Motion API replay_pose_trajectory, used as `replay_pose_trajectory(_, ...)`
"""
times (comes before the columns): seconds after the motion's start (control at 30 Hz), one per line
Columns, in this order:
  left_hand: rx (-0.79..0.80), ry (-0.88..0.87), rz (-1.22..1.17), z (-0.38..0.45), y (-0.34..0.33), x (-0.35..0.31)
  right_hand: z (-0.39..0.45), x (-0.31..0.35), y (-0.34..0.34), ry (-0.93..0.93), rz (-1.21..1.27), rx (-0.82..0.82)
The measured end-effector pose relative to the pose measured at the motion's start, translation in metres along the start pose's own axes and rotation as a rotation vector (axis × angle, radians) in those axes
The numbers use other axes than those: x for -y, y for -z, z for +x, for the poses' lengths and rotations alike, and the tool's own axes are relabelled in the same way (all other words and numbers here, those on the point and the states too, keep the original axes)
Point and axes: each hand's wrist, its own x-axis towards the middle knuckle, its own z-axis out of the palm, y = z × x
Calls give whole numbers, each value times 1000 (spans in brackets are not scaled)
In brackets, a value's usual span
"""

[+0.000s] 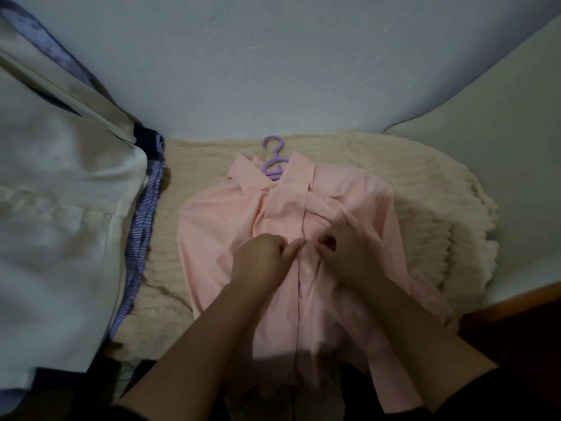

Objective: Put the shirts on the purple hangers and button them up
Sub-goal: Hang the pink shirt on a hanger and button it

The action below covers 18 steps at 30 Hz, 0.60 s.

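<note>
Now both hands at the placket, mid-chest on the shirt. Left hand curled, thumb and fingers pinching the left edge of the placket. Right hand curled too, fingertips pinching the opposite edge just beside it. Probably working a button through its hole, though no button visible under the fingers. One button higher up already done.

Shirt flat on a cream blanket, collar around the hanger, purple hook poking out at the top. Thin, soft, light cloth by the look: bound to wrinkle and slide on the blanket, so best held close to the buttonhole, both edges kept taut. Lower front probably still to button.

Pile of white and striped shirts well apart at the left.
</note>
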Motion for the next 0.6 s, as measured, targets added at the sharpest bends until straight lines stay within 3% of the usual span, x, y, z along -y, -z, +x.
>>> replay_pose_trajectory(0.1, 62, 77, 58, -6, 5, -7, -1, 1, 0, -38, -37, 145)
replay_pose_trajectory(0.27, 84, 156, -60, -13, 0, -16, 1, 3, -3, -212, -4, 185)
replay_pose_trajectory(0.47, 100, 498, -650, -15, 7, -8, 6, 7, -3, -331, -32, 291)
replay_pose_trajectory(0.6, 95, 642, -1024, -18, 11, -12, 0, 22, -1, -289, 109, 164)
